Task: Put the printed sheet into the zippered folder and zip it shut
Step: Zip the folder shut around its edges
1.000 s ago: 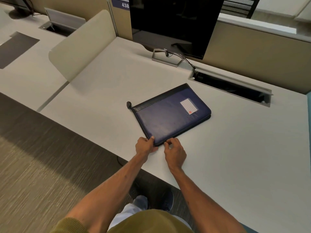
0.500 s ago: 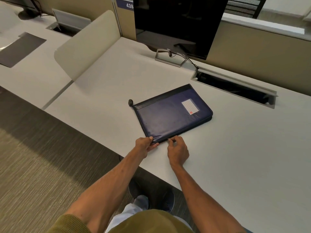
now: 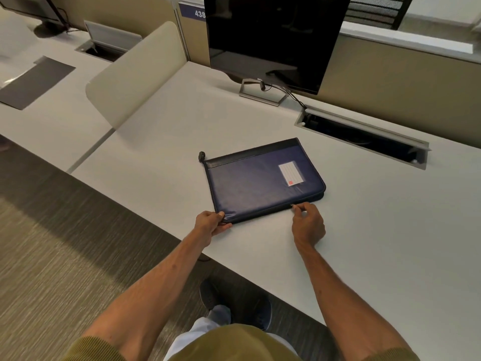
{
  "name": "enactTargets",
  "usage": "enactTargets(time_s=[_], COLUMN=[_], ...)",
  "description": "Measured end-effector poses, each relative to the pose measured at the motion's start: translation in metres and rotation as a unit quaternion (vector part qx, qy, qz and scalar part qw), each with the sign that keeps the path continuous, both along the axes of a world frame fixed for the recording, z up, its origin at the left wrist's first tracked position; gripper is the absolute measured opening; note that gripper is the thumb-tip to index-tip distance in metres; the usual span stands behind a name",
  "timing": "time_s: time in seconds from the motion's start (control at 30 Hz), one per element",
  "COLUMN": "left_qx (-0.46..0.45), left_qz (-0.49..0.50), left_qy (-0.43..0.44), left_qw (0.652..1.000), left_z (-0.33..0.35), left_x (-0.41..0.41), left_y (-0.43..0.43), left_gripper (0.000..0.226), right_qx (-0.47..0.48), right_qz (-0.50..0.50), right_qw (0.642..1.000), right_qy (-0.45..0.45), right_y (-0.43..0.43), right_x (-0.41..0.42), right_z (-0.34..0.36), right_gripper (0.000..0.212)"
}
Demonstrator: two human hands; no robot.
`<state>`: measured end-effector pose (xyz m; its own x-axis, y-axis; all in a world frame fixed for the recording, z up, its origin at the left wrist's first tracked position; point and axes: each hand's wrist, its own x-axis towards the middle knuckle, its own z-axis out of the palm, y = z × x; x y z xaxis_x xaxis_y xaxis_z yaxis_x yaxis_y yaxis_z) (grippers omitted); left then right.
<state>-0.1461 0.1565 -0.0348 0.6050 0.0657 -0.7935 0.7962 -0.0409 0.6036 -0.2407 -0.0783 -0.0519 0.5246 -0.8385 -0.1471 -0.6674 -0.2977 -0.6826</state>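
A dark blue zippered folder lies flat and closed on the white desk, with a small lined label near its right end. My left hand grips the folder's near left corner, thumb on top. My right hand pinches the zipper pull on the folder's near edge, close to the right corner. A second dark pull tab sticks out at the far left corner. No printed sheet is visible.
A black monitor on a metal stand sits behind the folder. An open cable tray is recessed in the desk at the right. A beige divider separates the neighbouring desk on the left. The desk's front edge runs just below my hands.
My right hand has slid right along the folder's near edge with the zipper pull, from beside my left hand to near the right corner. My left hand stays on the corner.
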Motion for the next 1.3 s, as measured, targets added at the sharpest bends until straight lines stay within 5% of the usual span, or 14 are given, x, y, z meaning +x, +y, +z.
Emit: enactTargets(time_s=[0.33,0.43,0.53,0.6,0.77,0.97,1.1,1.3], left_qx=[0.020,0.122,0.349,0.400,0.398,0.369,0.383,0.384], left_qz=[-0.012,-0.059,-0.149,-0.191,-0.403,-0.626,-0.676,-0.713], left_qy=[-0.008,-0.041,-0.133,-0.212,-0.371,-0.418,-0.412,-0.414], left_qw=[1.000,0.990,0.916,0.871,0.736,0.545,0.477,0.415], left_z=[0.007,0.011,0.019,0.022,0.018,0.008,0.002,-0.005], left_x=[0.001,-0.004,-0.010,-0.013,-0.010,-0.004,0.001,0.016], left_y=[0.011,0.009,0.005,-0.005,-0.053,-0.131,-0.167,-0.185], left_gripper=[0.033,0.037,0.035,0.031,0.028,0.059,0.085,0.076], right_qx=[0.004,0.007,0.013,0.019,0.027,0.014,0.004,-0.004], right_qz=[-0.014,-0.009,0.000,0.003,0.012,0.025,0.032,-0.007], right_qw=[1.000,1.000,1.000,1.000,0.999,0.999,0.999,0.999], right_qy=[0.021,0.019,0.019,0.022,0.016,0.033,0.042,0.040], right_y=[-0.041,-0.039,-0.041,-0.042,-0.039,-0.041,-0.044,-0.059], right_x=[-0.005,-0.004,-0.005,-0.006,-0.005,-0.002,-0.003,-0.002], right_z=[0.001,0.001,0.002,0.003,0.005,0.003,0.001,-0.003], right_gripper=[0.021,0.019,0.018,0.016,0.014,0.017,0.024,0.016])
